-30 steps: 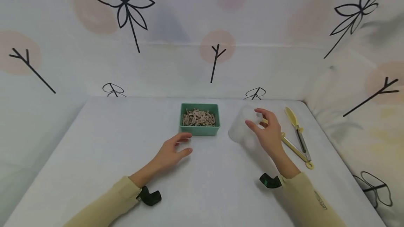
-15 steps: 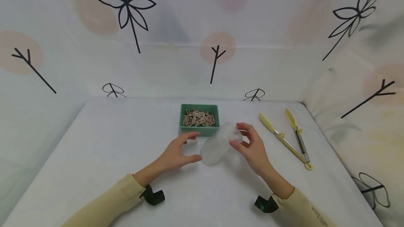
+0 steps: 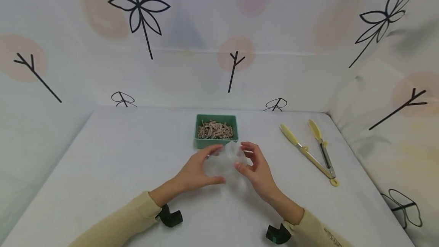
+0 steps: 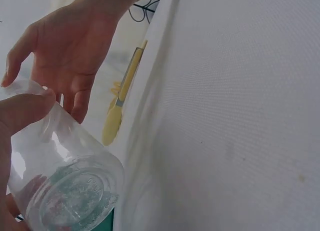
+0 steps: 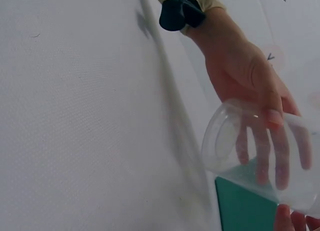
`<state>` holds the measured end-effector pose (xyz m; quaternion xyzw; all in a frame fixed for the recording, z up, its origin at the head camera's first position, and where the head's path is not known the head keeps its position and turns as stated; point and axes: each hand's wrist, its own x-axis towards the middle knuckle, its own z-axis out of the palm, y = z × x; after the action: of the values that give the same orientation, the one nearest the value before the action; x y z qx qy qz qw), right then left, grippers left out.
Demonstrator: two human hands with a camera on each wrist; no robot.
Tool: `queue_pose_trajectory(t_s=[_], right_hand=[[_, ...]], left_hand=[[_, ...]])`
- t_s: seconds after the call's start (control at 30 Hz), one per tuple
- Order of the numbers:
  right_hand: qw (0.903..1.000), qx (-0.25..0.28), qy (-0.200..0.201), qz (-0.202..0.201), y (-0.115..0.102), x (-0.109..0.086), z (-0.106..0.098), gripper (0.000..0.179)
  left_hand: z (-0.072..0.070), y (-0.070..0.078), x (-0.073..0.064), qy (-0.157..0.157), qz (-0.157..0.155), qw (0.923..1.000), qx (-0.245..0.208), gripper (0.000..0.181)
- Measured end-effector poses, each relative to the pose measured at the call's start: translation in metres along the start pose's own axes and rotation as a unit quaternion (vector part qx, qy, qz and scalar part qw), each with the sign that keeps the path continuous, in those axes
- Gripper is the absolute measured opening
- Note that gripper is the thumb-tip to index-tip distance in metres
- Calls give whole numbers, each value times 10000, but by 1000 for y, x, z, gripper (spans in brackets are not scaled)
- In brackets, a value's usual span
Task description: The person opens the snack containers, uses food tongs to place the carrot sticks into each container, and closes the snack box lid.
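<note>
Between my two hands, in front of the green tray, a clear plastic jar (image 3: 217, 167) lies tilted. My left hand (image 3: 195, 170) grips the jar's body, its thumb on the near side; in the right wrist view its fingers show through the clear wall. At the other end, my right hand (image 3: 258, 172) holds the jar with thumb and fingertips. The left wrist view shows the round base of the jar (image 4: 75, 193) facing down toward the camera. The green tray (image 3: 199, 145) just beyond holds a heap of small greyish-brown pieces.
Yellow-tipped tongs (image 3: 313, 161) lie spread on the right of the white table (image 3: 137, 144). A patterned white cloth (image 3: 188, 75) rises behind the table and along both sides. Each wrist carries a dark camera mount (image 3: 171, 216).
My right hand has carried the jar leftward from beside the tongs to the front of the tray. My left hand has moved slightly right and now grips the jar's body.
</note>
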<state>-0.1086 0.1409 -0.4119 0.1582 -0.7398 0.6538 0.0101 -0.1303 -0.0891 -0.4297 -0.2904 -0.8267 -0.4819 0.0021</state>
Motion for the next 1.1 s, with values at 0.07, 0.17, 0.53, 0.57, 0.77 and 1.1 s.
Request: queue_pose_trajectory(t_s=[0.07, 0.17, 0.53, 0.57, 0.77, 1.1], right_hand=[[9996, -241, -11, -109, 1, 1, 0, 58], [9967, -749, -50, -305, 2, 2, -1, 59], [9476, -3114, -31, -710, -7, 14, 2, 51], [9431, -3235, -39, -774, -7, 15, 2, 51], [9277, -3404, -78, -1533, -2, 18, 1, 38], [8712, -4548, 301, -1825, -13, 20, 9, 51]], left_hand=[[0, 1, 0, 59, 47, 10000, 60, 88], [0, 3, -1, 167, 113, 9990, 387, 87], [-1, 3, -1, 395, 833, 9803, 1746, 85], [-1, 4, -1, 380, 853, 9798, 1769, 85], [-3, 8, -3, 179, 763, 9839, 1605, 84], [1, 15, 0, 695, 1191, 9760, 1683, 86]])
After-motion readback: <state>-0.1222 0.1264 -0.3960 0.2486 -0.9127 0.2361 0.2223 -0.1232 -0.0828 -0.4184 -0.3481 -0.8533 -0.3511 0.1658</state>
